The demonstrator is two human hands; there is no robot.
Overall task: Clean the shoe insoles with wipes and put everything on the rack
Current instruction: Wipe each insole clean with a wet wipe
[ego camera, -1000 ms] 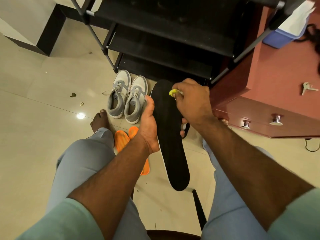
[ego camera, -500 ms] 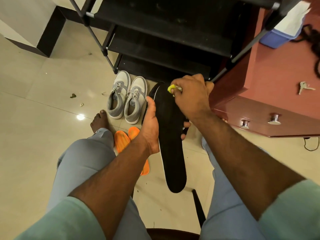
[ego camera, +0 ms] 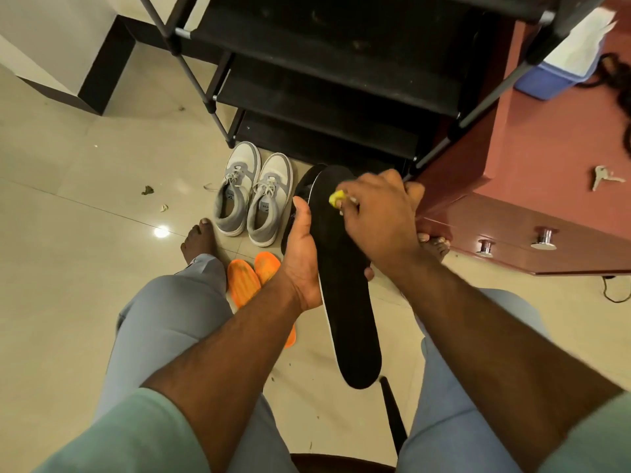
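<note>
A long black insole (ego camera: 348, 312) hangs between my knees, toe end pointing away from me. My left hand (ego camera: 302, 254) grips its middle, thumb along the left edge and fingertips showing on the right side. My right hand (ego camera: 379, 213) pinches a small yellow wipe (ego camera: 336, 199) and presses it on the insole's toe end. Two orange insoles (ego camera: 251, 281) lie on the floor behind my left arm. A pair of grey and white sneakers (ego camera: 252, 199) stands in front of the black shoe rack (ego camera: 341, 90). A dark shoe (ego camera: 300, 199) shows behind the insole.
A reddish cabinet (ego camera: 532, 206) with metal knobs stands at the right, with keys (ego camera: 604, 177) and a blue box (ego camera: 553, 76) on top. My bare foot (ego camera: 199, 240) rests on the tiled floor, and small scraps (ego camera: 147, 190) lie to the left. A chair edge (ego camera: 341, 464) is under me.
My right hand has rubbed the yellow wipe across the insole's toe end, up and then back toward me. The insole has tilted slightly in my left hand.
</note>
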